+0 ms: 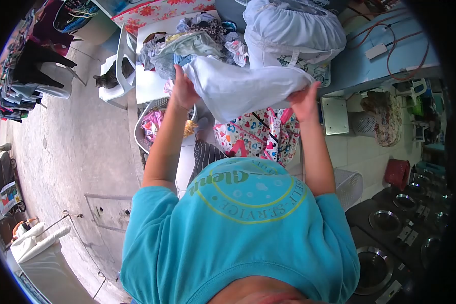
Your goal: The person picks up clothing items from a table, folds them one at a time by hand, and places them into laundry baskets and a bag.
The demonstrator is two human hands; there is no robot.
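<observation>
A plain white cloth (238,86), perhaps a garment, hangs stretched between my two hands in front of me. My left hand (185,91) is closed on its left end, thumb pointing up and fingers partly behind the fabric. At the opposite end, my right hand (304,101) grips the edge with its fingers curled into the cloth. Below the cloth, a fabric printed with colourful hearts (253,134) lies around my lap. Just beyond my left hand, a heap of mixed clothes (187,45) is piled on a white table (146,87).
A basket (141,133) with clothes stands left of my legs. Behind the white cloth sits a large bundle in pale fabric (294,30). A cat (115,76) rests on a white chair (124,48). Cables and a power strip (376,51) lie on the blue surface at right.
</observation>
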